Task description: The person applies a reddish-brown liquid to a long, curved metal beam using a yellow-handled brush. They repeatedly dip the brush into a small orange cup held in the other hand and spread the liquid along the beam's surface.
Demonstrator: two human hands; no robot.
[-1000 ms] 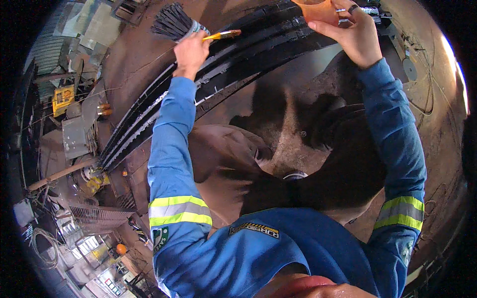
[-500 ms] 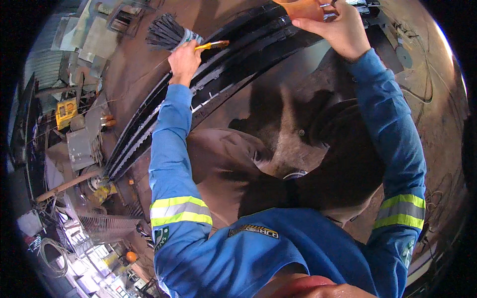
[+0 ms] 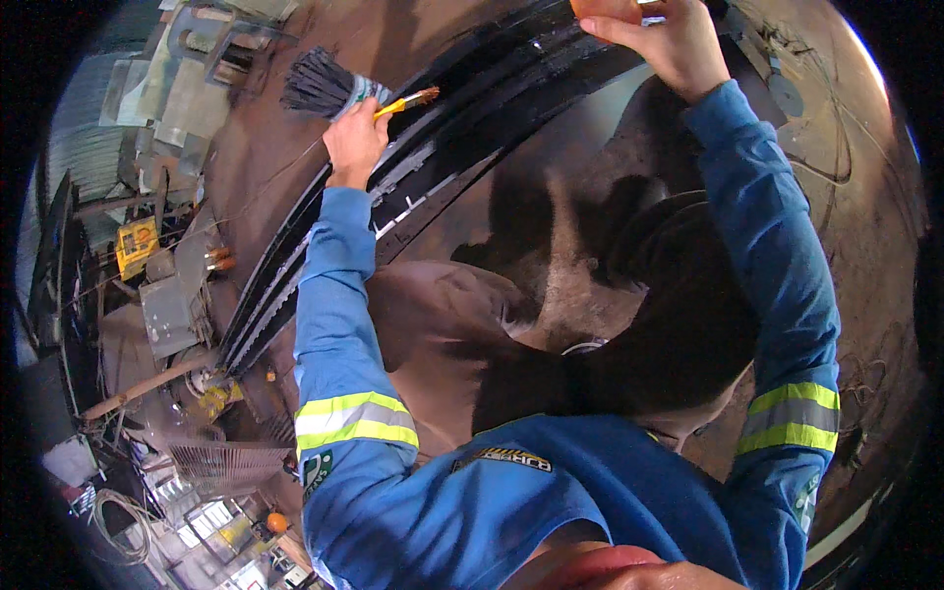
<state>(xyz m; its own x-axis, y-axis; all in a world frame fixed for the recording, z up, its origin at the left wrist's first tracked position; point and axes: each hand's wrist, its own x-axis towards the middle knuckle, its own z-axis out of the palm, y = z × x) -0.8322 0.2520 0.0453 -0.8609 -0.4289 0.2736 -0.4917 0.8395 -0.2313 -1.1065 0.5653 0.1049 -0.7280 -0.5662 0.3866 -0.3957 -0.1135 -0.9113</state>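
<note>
Dark grey and stiff-looking, a flared bundle of strips (image 3: 320, 84), wrapped in a pale, green-marked band, sticks out to the left of the person's left hand (image 3: 354, 147). That hand is closed, apparently clamped on the banded end, a grip that likely keeps the bundle steady; whether the strips are bristles cannot be told. From the same fist a small yellow-handled brush with a reddish-brown tip (image 3: 405, 101) points rightward, probably tucked there so that one hand can carry both. Well apart, the right hand (image 3: 678, 44) is clamped on a smooth orange container (image 3: 605, 10) at the upper edge, presumably to keep it level; the frame cuts it off, so its contents are hidden.

Beneath the hands, long black metal beams (image 3: 482, 108) slant from lower left to upper right, glossy in places and streaked pale, above brown, dusty ground (image 3: 846, 256). Across the room, from the left, come a pale coiled hose (image 3: 118, 521), a yellow boxy object (image 3: 137, 246), a brown wooden pole (image 3: 147, 383), flat grey metal sheets (image 3: 187, 93), a ribbed metal grille (image 3: 221, 467) and, far right, a round grey disc (image 3: 785, 95).
</note>
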